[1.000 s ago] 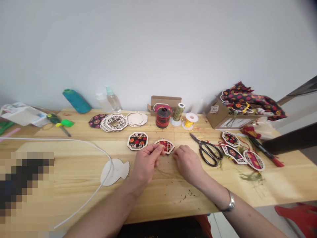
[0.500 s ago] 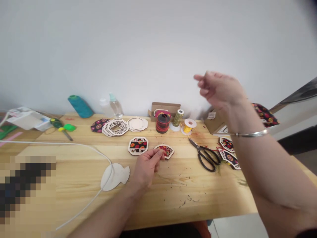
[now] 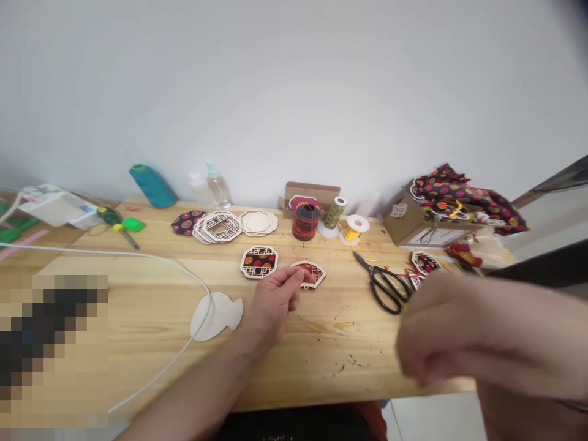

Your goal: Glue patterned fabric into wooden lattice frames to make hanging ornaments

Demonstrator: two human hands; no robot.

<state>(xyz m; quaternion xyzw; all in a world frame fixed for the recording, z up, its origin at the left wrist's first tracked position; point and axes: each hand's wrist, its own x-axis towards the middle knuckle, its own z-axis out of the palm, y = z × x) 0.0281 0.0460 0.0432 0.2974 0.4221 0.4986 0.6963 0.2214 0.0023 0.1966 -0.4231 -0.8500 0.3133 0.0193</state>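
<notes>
My left hand (image 3: 277, 297) is pinched closed at the left side of a small fan-shaped wooden piece (image 3: 316, 274) with red patterned fabric. Whatever lies between its fingertips is too small to make out. My right hand (image 3: 429, 343) is at the lower right, blurred, its fingers hidden by motion. Left of the fan piece lies an octagonal wooden frame (image 3: 260, 263) with dark fruit-print fabric. Black-handled scissors (image 3: 388, 288) rest between my hands, nearer the right one. Part of another patterned piece (image 3: 424, 262) shows just above my right hand.
Along the wall stand a teal thread cone (image 3: 153, 187), a spray bottle (image 3: 217, 188), a red-black spool (image 3: 305, 222), a yellow spool (image 3: 353, 229) and a cardboard box (image 3: 404, 214) with fabric. Wooden frames (image 3: 219, 227) lie stacked at left. A white cable (image 3: 184, 266) crosses a pale cutout (image 3: 215, 316).
My right hand has dropped from high above the table to the lower right, uncovering the cardboard box and fabric. My left hand stays at the fan piece. The view has shifted slightly.
</notes>
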